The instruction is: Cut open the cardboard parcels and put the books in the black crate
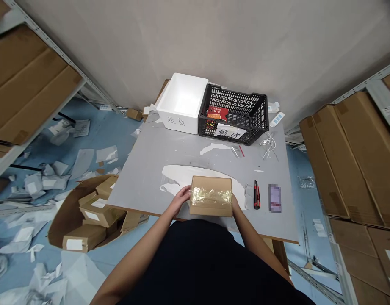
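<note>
A small cardboard box with shiny clear tape across its top is at the near edge of the table, close to my body. My left hand grips its left side, with the fingers curled against the cardboard. On the opposite side my right hand presses the box; most of its fingers are hidden behind it. To the right lie a red and black box cutter and a blurred-out purple rectangular item. Bare white patches show on the grey tabletop under and around the box.
At the table's back stand a white foam box and a black plastic crate holding a red book. A white cable lies at right. Parcels fill a large carton on the littered floor; shelves with cartons flank both sides.
</note>
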Available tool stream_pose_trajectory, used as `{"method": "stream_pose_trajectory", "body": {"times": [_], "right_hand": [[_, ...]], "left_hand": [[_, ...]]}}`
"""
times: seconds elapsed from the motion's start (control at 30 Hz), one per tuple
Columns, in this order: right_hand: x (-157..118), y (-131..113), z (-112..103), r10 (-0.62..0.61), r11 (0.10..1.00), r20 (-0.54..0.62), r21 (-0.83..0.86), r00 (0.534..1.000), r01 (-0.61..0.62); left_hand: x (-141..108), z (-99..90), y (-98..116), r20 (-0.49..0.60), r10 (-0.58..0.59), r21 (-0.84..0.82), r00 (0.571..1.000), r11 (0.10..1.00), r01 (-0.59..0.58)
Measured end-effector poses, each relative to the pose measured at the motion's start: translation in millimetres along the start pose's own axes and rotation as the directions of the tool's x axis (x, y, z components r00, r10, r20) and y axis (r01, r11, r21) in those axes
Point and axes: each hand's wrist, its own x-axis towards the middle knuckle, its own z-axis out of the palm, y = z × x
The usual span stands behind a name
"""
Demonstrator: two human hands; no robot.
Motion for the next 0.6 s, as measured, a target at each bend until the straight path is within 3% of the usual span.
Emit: {"method": "stream_pose_trajectory", "body": {"times": [0.1, 0.17, 0.27, 0.33, 0.47, 0.6], "right_hand": [[-11, -16, -5, -0.057, 0.998, -0.108, -0.033, 0.992, 0.054], [-20, -29, -16, -0.219, 0.967, -0.097, -0.157, 0.971, 0.202], [-35, -45, -27, -0.416, 0.800, 0.282, -0.339, 0.864, 0.496], [-39, -49, -28, -0.414, 0.715, 0.391, -0.419, 0.822, 0.559], [-34, -35, -41, -0.378, 0.698, 0.213, -0.574, 0.901, 0.429], [-23, -2, -80, -0.257, 0.794, 0.009, -0.569, 0.966, 0.216]], "left_hand": [[-2, -6.7, 5, -0.053, 0.048, -0.021, 0.997, 0.999, -0.049], [-1, -13.0, 8, -0.049, 0.046, -0.012, 0.998, 0.999, -0.046], [2, -18.1, 5, -0.033, 0.035, 0.019, 0.999, 0.999, -0.034], [6, -18.9, 0, -0.046, 0.023, 0.035, 0.999, 0.999, -0.021], [12, -20.4, -11, -0.083, -0.013, 0.078, 0.996, 0.997, 0.019], [15, -21.0, -22, -0.117, -0.068, 0.132, 0.991, 0.988, 0.083]]}}
